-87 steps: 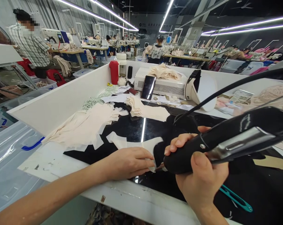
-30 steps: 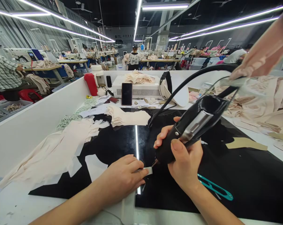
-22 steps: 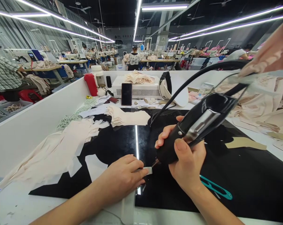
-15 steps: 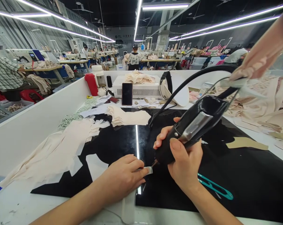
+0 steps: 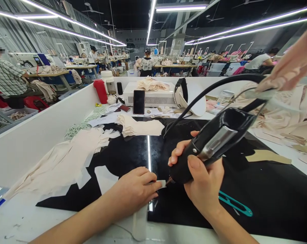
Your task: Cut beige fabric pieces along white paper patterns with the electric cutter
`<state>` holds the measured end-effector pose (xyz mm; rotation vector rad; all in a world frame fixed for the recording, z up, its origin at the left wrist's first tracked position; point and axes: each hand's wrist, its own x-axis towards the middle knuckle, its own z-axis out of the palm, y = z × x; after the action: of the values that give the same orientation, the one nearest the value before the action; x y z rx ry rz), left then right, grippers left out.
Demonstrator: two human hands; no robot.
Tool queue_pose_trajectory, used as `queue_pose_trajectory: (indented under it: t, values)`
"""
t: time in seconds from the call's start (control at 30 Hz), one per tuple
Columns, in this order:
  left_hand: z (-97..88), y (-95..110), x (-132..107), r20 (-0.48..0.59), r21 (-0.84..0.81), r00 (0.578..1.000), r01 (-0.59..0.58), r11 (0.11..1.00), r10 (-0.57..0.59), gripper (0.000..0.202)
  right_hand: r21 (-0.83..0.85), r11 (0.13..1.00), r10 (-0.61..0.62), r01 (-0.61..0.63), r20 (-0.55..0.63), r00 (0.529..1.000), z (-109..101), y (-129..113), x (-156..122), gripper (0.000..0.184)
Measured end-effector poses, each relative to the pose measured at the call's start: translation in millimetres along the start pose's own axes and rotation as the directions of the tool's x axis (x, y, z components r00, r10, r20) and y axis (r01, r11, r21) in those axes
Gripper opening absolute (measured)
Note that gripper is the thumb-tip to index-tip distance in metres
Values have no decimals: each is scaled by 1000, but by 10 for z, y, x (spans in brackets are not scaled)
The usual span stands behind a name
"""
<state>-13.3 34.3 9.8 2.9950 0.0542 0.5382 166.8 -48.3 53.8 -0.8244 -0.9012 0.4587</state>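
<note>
My right hand (image 5: 204, 179) is wrapped around a black handheld power tool (image 5: 211, 149) with a silver plate on its side and a thick cable. The tool leans to the upper right. Its thin metal tip (image 5: 168, 182) points down-left, close to a whitish strip (image 5: 162, 184); whether they touch is unclear. My left hand (image 5: 139, 186) is closed on this strip, fingers together, low over the black board (image 5: 194, 210). The rest of the strip is hidden under the fingers. A teal thread snipper (image 5: 236, 204) lies beside my right wrist.
Stacked cream fabric pieces (image 5: 140, 127) lie behind my hands, with more cream fabric (image 5: 59, 159) on the left. A tan piece (image 5: 267, 156) lies right. A phone (image 5: 139, 101) leans on a white box (image 5: 153, 96). The cable (image 5: 219, 81) arches over the board. People work at sewing tables beyond.
The tool and my right hand have shifted slightly right, with the tip still close to the strip. My left hand keeps its hold. The view has shifted a little.
</note>
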Motion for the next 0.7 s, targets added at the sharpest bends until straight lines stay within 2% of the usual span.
queue_pose_trajectory:
  t: [0.07, 0.2, 0.3, 0.47, 0.7]
  values:
    - [-29, 2, -6, 9, -10, 1000, -3, 1000, 3, 22, 7, 1000, -4, 4, 10, 1000, -7, 4, 9, 34]
    - [-87, 9, -55, 2, -51, 1000, 2, 999, -1, 19, 16, 1000, -1, 1, 0, 1000, -39, -13, 20, 43]
    - [-103, 18, -118, -19, -62, 1000, 8, 998, -9, 17, 7, 1000, -5, 5, -19, 1000, -66, -40, 21, 41]
    - [-104, 58, -202, -28, -85, 998, 58, 995, -61, 18, -7, 1000, -14, 14, -45, 999, -84, -57, 25, 49]
    - [-47, 94, -188, -108, -74, 993, 48, 996, -56, 16, 4, 1000, -20, 20, -78, 997, -57, -85, 74, 46]
